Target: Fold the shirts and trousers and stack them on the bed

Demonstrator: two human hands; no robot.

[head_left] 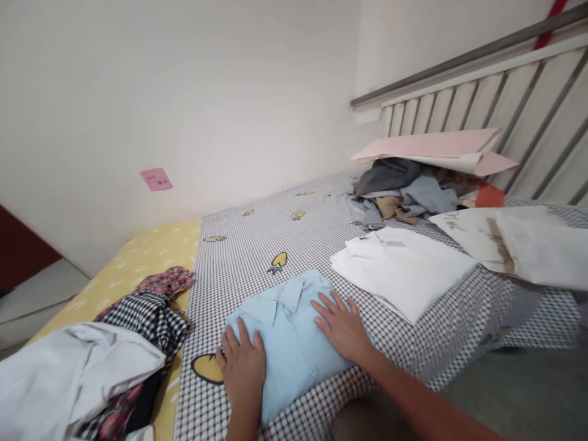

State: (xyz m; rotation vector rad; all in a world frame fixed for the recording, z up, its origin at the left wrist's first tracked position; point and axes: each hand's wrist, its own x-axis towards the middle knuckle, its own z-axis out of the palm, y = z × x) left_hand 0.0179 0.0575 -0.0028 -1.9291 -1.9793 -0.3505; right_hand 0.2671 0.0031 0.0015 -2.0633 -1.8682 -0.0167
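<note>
A light blue collared shirt [291, 343] lies folded into a compact rectangle on the checked bedsheet, its collar toward the wall and a button showing near the bottom. My left hand [243, 358] rests on the shirt's left edge with fingers spread. On its upper right side lies my right hand [342, 324], also flat, fingers apart. Neither hand grips the cloth. To the right of the shirt is a folded white garment [404, 266].
Loose clothes, including a white one [87, 367] and a black-and-white checked one [147, 318], are heaped at left. Grey and tan clothes [395, 184] lie under pink sheets [427, 147] by the slatted rail [482, 98]. White cloth [546, 245] lies at right. A pink note [156, 179] is on the wall.
</note>
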